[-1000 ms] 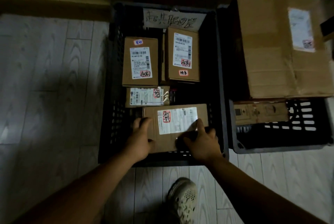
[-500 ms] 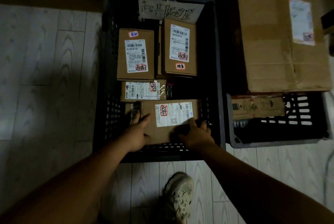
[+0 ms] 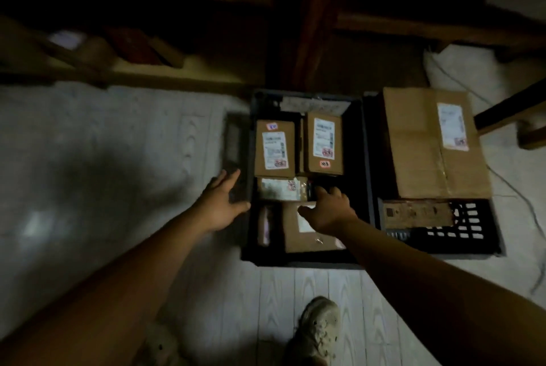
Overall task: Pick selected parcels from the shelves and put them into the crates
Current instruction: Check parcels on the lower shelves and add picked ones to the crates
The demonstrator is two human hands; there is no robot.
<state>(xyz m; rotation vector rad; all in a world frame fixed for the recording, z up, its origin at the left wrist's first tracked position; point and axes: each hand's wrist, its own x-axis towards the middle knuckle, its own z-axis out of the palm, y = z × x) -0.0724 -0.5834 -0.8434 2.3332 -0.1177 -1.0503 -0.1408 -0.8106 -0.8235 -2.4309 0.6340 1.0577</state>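
Parcel (image 3: 307, 237) in brown cardboard lies at the near end of the black crate (image 3: 295, 259), directly under the person's right hand (image 3: 328, 209), whose fingers are loosely bent and grip nothing. The left hand (image 3: 223, 203), fingers spread and free, is at the crate's left wall; whether it touches the wall cannot be told. Just past the right fingertips lies a flat plastic-wrapped packet (image 3: 280, 188); beyond it sit two labelled boxes (image 3: 274, 150). Right of the right hand, a second crate (image 3: 472, 230) carries a large carton (image 3: 425, 153).
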